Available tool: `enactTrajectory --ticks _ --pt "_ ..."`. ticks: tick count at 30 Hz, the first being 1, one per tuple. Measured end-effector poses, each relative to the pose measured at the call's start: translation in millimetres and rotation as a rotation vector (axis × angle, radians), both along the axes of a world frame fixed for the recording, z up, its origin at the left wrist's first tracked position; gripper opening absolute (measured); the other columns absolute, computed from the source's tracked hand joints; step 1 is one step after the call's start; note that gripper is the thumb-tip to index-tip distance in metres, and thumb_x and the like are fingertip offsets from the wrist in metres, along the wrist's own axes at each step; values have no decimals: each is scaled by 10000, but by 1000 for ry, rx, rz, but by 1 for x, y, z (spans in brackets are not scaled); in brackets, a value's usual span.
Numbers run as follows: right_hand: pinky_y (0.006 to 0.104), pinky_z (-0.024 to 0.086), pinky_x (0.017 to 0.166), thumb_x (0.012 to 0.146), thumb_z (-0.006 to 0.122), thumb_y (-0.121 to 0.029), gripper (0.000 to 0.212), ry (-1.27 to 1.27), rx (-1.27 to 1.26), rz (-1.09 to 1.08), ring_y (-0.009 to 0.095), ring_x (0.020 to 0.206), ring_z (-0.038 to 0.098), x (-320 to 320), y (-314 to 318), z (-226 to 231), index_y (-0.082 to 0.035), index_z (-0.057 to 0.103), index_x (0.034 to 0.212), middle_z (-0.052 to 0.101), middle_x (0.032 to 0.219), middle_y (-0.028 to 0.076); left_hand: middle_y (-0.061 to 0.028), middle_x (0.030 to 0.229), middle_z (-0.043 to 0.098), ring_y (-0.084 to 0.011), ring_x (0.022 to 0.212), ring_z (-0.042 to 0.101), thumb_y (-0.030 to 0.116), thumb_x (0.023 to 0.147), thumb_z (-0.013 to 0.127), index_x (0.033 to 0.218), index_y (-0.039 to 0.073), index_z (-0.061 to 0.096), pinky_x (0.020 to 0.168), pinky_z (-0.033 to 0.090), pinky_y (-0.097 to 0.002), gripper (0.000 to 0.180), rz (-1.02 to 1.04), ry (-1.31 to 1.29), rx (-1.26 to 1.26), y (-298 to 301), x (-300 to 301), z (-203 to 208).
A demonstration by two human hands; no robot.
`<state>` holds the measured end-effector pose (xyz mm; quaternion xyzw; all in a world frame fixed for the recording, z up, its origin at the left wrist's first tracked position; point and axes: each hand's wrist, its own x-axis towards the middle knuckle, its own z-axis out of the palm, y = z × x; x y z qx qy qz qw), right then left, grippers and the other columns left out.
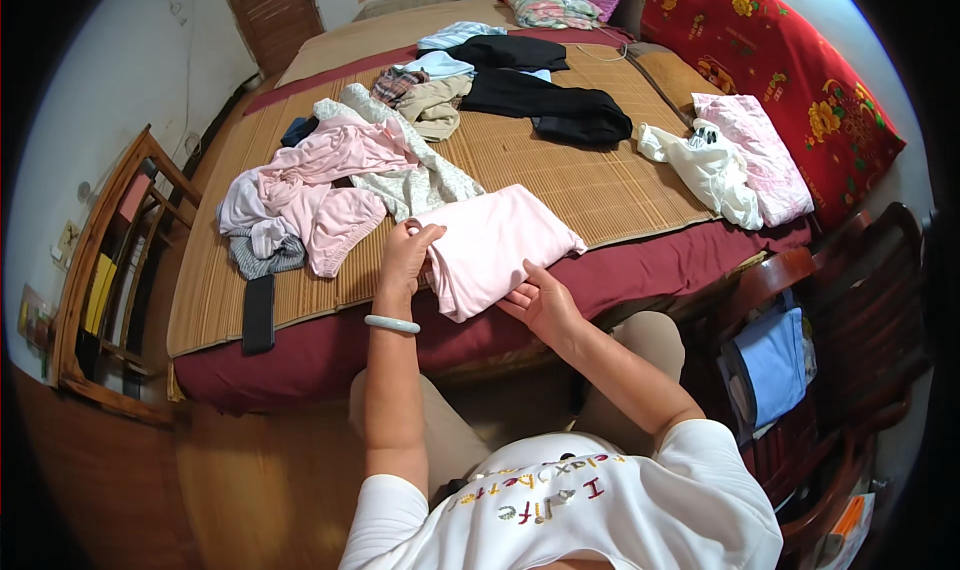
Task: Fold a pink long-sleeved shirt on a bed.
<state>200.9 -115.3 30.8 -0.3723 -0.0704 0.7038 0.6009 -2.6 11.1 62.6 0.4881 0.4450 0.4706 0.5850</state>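
Note:
A pale pink garment (500,238), folded into a flat rectangle, lies at the mat's near edge and partly overhangs the bed's front. I cannot tell what kind of garment it is. My left hand (408,255), with a pale bangle on its wrist, pinches the garment's left edge between thumb and fingers. At its near right edge is my right hand (543,300), thumb over the cloth and fingers at its underside. Just beyond and left of my left hand lies a heap with crumpled pink clothing (335,150) and a white patterned cloth (425,175).
Black trousers (545,100) and a beige garment (432,108) lie farther back on the woven mat (570,185). To the right are a white garment (715,175) and a pink patterned cloth (765,160). A dark phone-like slab (258,315) rests front left. A wooden chair (860,320) stands right.

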Motion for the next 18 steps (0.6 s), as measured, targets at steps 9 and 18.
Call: enactTrajectory --ticks 9,18 --pt "501 433 1088 998 560 -329 572 226 123 -67 306 1273 539 -7 22 7 -24 368 1441 532 1397 145 -46 892 675 -135 701 675 206 808 731 1098 54 610 584 592 -297 349 -154 -84 -98 -27 17 28" --pt "456 479 1037 975 586 -191 496 -5 178 -280 311 1205 593 53 -16 48 79 436 1362 592 1299 193 -141 1061 709 -176 826 722 397 817 792 1280 64 554 536 587 -279 618 -454 -175 -151 -2 11 23"
